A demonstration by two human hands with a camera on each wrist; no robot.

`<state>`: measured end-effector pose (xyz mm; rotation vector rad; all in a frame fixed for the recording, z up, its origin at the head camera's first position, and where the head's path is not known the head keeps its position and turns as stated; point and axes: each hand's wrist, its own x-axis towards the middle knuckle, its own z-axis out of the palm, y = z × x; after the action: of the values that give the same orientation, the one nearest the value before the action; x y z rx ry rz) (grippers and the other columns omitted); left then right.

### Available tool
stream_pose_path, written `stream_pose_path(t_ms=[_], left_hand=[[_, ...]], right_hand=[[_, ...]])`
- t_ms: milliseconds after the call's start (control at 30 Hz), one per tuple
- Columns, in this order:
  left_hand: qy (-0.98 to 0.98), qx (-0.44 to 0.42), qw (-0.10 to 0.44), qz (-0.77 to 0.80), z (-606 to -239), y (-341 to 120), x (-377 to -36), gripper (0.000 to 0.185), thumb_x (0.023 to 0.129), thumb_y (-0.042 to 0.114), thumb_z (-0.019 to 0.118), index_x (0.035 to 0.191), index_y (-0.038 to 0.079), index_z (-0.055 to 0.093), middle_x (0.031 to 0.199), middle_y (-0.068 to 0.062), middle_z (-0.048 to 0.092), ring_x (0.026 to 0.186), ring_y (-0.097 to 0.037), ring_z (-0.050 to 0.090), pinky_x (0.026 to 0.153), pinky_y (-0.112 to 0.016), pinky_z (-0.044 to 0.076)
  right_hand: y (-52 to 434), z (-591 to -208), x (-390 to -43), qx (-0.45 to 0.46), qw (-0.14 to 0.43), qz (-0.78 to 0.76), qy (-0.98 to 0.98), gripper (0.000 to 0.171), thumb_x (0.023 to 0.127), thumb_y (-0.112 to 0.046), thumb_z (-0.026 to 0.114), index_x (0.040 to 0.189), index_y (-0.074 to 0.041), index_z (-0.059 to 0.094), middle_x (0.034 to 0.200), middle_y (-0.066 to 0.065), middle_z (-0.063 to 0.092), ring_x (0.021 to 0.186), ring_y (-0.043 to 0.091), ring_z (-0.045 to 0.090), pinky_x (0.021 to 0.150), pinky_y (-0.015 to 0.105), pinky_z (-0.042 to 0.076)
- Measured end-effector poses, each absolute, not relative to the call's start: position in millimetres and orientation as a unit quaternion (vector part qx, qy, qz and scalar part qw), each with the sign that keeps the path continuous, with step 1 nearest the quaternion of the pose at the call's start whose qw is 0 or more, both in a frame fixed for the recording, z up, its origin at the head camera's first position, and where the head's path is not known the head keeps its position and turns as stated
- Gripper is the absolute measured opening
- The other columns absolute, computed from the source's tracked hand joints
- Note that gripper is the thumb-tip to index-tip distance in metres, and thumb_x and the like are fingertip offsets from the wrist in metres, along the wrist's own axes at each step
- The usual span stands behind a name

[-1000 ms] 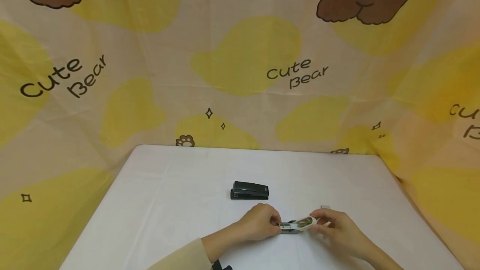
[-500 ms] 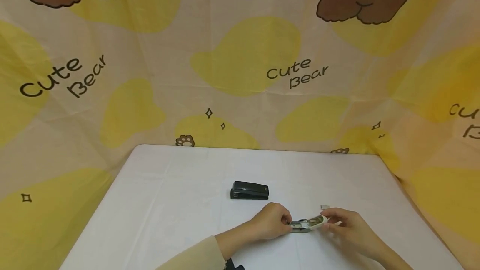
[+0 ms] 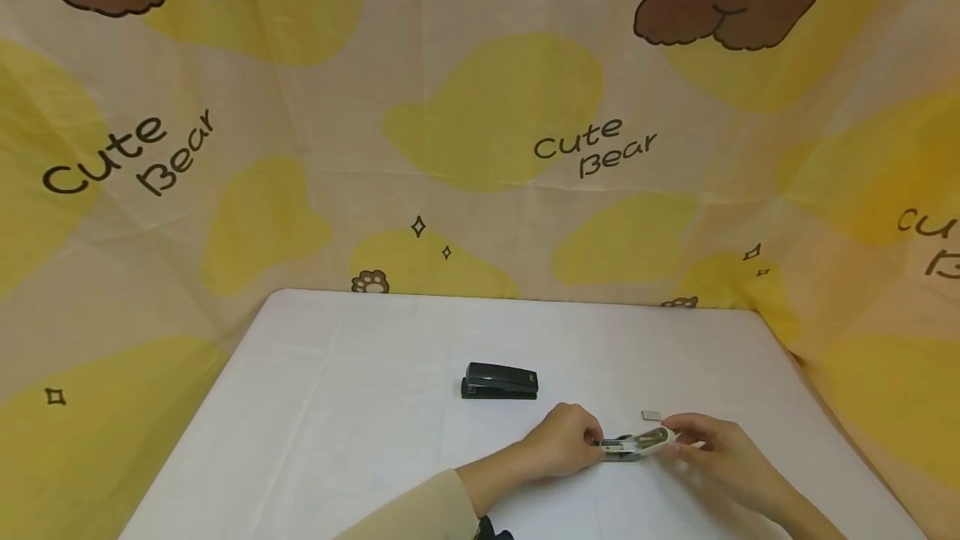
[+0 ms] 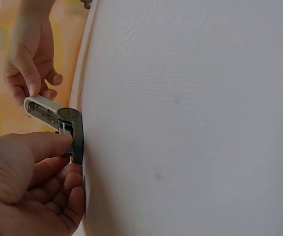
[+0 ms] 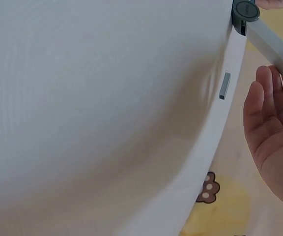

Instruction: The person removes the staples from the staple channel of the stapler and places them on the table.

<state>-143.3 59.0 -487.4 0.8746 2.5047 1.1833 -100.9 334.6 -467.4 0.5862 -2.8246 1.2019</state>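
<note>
A small white-and-grey stapler (image 3: 636,444) is swung open at its hinge, low over the table at the front right. My left hand (image 3: 562,440) pinches its grey base end between thumb and fingers. At the other end, the white arm of the stapler (image 5: 267,43) lies between the thumb and fingers of my right hand (image 3: 723,452). In the left wrist view the metal inside of the opened stapler (image 4: 69,129) shows beside my left thumb. Just behind my right fingertips, a short grey strip of staples (image 3: 651,416) lies on the table.
A black stapler (image 3: 498,382) rests behind and left of my hands on the white table (image 3: 360,407). Beyond the table's back edge hangs a yellow patterned cloth (image 3: 487,123), which also covers both sides.
Both hands have shifted to the right with the opened stapler between them. The strip of staples, partly covered by the right hand before, now shows fully. The black stapler stays put.
</note>
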Motion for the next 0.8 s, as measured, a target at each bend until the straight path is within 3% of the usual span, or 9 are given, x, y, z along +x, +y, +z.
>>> stream_pose_path(t_ms=[533, 800], left_hand=[[0.866, 0.275, 0.108, 0.403, -488, 89, -144, 0.010, 0.087, 0.005, 0.078, 0.096, 0.006, 0.082, 0.065, 0.012, 0.056, 0.061, 0.000, 0.045, 0.056, -0.016, 0.039], [0.872, 0.270, 0.108, 0.395, -482, 103, -142, 0.011, 0.088, 0.006, 0.078, 0.098, 0.007, 0.082, 0.070, 0.011, 0.060, 0.064, 0.000, 0.046, 0.059, -0.015, 0.039]], right_hand=[[359, -470, -96, 0.152, 0.035, 0.365, -0.918, 0.024, 0.089, -0.003, 0.080, 0.112, 0.001, 0.073, 0.098, -0.007, 0.076, 0.082, -0.001, 0.065, 0.068, 0.024, 0.056], [373, -476, -94, 0.152, 0.057, 0.387, -0.908, 0.025, 0.085, 0.006, 0.081, 0.108, 0.004, 0.072, 0.094, -0.014, 0.073, 0.079, -0.001, 0.065, 0.064, 0.020, 0.054]])
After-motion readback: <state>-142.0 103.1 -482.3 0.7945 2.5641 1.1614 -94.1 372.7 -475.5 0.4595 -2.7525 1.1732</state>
